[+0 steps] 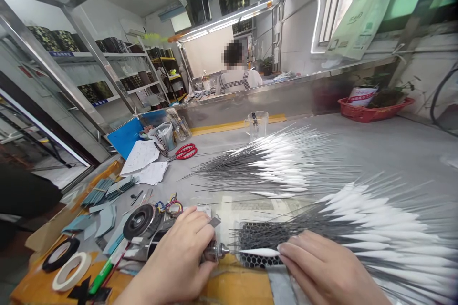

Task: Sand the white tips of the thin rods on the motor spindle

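Left hand [175,252] curled closed around a small motor tool [159,243], fingers over its dark body, metal chuck [214,251] pointing right. Right hand [322,267] narrow, fingertips [282,251] pinching a slim white float body [259,252], held level between both hands, its tip just at the chuck. Directly below, a black honeycomb mesh tray [257,238]. Across the mesh and out to the right, a dense fan of white floats on thin dark stems [379,233]; a second fan [275,167] farther up the grey tabletop [393,143]. Left of the tool, a black wheel [141,221] and loops of coloured wire [170,207]. Beyond those, blue-grey card pieces [105,221], a black tape roll [71,243], a white tape roll [81,264] and a green marker [101,275]. Up the table, red-handled scissors [186,151], paper sheets [140,157] and a glass mug [256,125]. Farther off, a red plastic basket [374,109] near the wall, and a co-worker [236,81] seen from behind, past a steel partition [272,105]. Along the left side, shelves [107,66] of dark cylinders.
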`<control>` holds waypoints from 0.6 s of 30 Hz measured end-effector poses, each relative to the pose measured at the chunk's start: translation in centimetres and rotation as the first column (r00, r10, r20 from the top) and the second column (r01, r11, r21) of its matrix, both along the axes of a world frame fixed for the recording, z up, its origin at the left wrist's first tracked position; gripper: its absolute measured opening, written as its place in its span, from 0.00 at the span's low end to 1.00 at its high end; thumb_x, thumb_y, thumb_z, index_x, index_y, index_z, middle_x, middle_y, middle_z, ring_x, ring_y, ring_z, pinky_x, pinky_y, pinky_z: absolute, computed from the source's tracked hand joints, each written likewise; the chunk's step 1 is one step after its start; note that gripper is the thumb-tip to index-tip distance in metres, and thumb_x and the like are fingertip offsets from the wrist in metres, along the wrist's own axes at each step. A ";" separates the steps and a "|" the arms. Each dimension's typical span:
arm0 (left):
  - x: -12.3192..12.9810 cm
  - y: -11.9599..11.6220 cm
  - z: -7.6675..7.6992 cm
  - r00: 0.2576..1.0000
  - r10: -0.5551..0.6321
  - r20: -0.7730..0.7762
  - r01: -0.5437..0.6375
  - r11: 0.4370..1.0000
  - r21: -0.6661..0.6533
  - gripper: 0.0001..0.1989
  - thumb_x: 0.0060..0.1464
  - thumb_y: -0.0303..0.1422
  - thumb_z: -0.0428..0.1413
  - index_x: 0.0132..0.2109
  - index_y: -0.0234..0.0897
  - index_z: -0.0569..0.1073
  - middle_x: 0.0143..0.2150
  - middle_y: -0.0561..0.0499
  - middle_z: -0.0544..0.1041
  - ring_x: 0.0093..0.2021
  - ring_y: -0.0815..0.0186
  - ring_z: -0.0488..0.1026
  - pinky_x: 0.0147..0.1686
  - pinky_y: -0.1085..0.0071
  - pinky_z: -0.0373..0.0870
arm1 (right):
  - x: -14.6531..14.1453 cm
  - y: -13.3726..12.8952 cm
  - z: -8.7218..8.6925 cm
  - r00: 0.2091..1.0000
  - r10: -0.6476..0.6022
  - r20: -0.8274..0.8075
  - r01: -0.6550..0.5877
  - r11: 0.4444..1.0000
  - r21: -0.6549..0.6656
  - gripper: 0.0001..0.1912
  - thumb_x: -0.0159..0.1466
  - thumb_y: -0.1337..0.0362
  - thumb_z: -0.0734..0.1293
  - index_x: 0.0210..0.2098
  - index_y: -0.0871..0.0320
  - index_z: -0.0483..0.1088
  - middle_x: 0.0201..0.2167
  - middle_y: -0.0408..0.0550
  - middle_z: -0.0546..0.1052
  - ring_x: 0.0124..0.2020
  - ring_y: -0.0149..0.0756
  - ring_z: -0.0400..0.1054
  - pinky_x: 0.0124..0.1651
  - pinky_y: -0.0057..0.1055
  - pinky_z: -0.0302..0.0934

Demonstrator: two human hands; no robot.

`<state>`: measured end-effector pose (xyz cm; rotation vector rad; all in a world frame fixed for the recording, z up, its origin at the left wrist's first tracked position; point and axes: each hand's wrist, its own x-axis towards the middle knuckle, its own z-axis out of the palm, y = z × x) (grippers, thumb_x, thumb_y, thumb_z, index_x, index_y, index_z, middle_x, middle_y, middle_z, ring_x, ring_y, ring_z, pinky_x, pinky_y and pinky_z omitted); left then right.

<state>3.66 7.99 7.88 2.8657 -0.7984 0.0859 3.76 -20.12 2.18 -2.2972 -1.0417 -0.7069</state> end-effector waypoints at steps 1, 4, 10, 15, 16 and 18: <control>0.0 0.0 0.1 1.000 -0.003 -0.008 0.002 1.000 -0.005 0.08 0.46 0.28 0.55 0.33 0.40 0.62 0.39 0.52 0.68 0.45 0.63 0.64 0.63 0.54 0.47 | 0.0 0.0 0.0 1.000 -0.004 -0.007 0.004 1.000 -0.004 0.12 0.66 0.74 0.57 0.32 0.58 0.69 0.24 0.44 0.65 0.26 0.33 0.58 0.29 0.31 0.48; 0.0 -0.1 0.5 0.999 -0.014 -0.045 0.014 1.000 -0.003 0.07 0.47 0.30 0.55 0.34 0.40 0.63 0.40 0.51 0.69 0.47 0.61 0.64 0.63 0.53 0.48 | 0.2 0.0 -0.1 1.000 -0.015 -0.010 0.015 1.000 -0.017 0.11 0.66 0.73 0.57 0.33 0.58 0.70 0.24 0.44 0.66 0.27 0.34 0.59 0.29 0.31 0.49; 0.0 -0.1 1.0 0.996 -0.036 -0.079 0.039 0.999 0.028 0.06 0.49 0.32 0.55 0.34 0.40 0.64 0.40 0.51 0.69 0.46 0.61 0.64 0.62 0.53 0.48 | 0.0 -0.1 -0.6 0.999 -0.023 -0.023 0.023 1.000 -0.014 0.10 0.66 0.72 0.58 0.35 0.58 0.70 0.25 0.44 0.66 0.27 0.34 0.60 0.29 0.31 0.50; 0.0 -0.1 1.2 0.993 -0.065 -0.096 0.071 0.996 0.057 0.06 0.50 0.34 0.53 0.34 0.40 0.63 0.38 0.51 0.69 0.44 0.61 0.64 0.58 0.55 0.54 | 0.1 0.2 -0.3 0.999 -0.031 -0.017 0.030 0.999 -0.037 0.10 0.66 0.73 0.58 0.36 0.58 0.70 0.25 0.45 0.67 0.27 0.34 0.60 0.28 0.31 0.52; 0.0 -0.1 1.3 0.994 -0.069 -0.090 0.074 0.996 0.058 0.06 0.50 0.34 0.53 0.33 0.40 0.63 0.37 0.51 0.69 0.43 0.61 0.64 0.57 0.55 0.54 | 0.2 0.1 -0.2 0.999 -0.034 -0.006 0.034 0.998 -0.046 0.10 0.66 0.73 0.58 0.36 0.58 0.70 0.25 0.45 0.67 0.27 0.35 0.61 0.28 0.31 0.53; 0.0 0.1 1.3 0.995 -0.072 -0.064 0.076 0.995 0.059 0.06 0.50 0.34 0.53 0.33 0.39 0.63 0.36 0.51 0.70 0.42 0.61 0.65 0.55 0.56 0.56 | 0.1 -0.3 -0.3 0.999 -0.033 0.043 0.036 0.997 -0.072 0.10 0.66 0.72 0.57 0.37 0.58 0.70 0.25 0.45 0.68 0.27 0.35 0.62 0.27 0.32 0.55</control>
